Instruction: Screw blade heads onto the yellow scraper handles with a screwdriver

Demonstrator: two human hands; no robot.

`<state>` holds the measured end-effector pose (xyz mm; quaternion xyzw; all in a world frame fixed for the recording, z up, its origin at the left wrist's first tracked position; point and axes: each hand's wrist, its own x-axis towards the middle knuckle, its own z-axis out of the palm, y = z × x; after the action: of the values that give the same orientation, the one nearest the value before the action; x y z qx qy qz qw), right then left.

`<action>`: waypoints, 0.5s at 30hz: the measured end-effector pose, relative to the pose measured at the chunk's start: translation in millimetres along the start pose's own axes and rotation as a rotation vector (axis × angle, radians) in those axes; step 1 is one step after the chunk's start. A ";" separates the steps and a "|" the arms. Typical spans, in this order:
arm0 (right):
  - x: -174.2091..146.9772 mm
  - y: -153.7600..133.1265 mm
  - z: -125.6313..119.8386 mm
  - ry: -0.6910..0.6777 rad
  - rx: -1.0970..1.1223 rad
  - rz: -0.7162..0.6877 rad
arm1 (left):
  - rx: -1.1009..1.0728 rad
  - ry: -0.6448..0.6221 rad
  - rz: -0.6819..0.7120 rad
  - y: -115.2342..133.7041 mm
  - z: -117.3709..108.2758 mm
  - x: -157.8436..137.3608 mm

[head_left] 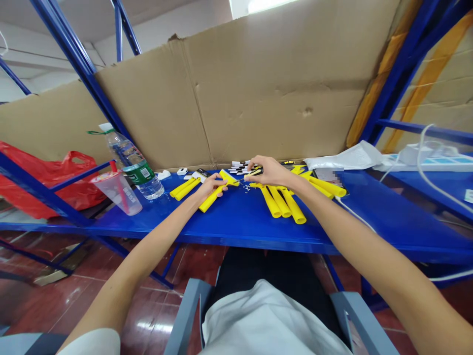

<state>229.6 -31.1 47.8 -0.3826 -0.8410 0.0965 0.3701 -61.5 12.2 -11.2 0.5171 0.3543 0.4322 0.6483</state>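
My left hand (212,189) is closed around the handle of a yellow scraper (210,199), whose wide head points away from me on the blue table. My right hand (272,170) grips a screwdriver (254,172) with a black and yellow handle; its thin shaft reaches toward the scraper's head, though whether the tip touches is too small to tell. Small screws (247,188) lie scattered between the hands. Beneath my right wrist rest several yellow scraper handles (284,202). Left of my left hand lie yellow scrapers (185,188) with a black-and-white head piece (201,174).
A water bottle (138,167) and a plastic cup (121,192) stand at the left, near a red bag (51,177). Black-and-white pieces (238,167) lie at the back by the cardboard wall (273,93). A white cable (356,214) crosses the blue table (236,224) at right.
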 end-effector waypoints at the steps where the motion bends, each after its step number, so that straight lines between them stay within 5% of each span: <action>1: -0.3 0.0 -0.3 -0.004 0.019 -0.018 | -0.001 -0.002 0.001 -0.3 -0.5 0.0; 7: -2.0 -1.8 -0.1 0.024 0.084 0.062 | 0.010 -0.040 0.006 -0.4 0.1 -1.5; 15: 2.1 8.8 -0.2 -0.022 -0.006 -0.049 | 0.018 -0.019 0.019 -0.4 -0.4 -1.5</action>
<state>233.8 -23.6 45.2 -0.3620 -0.8545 0.0892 0.3617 -62.3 10.9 -11.6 0.5304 0.3469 0.4303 0.6428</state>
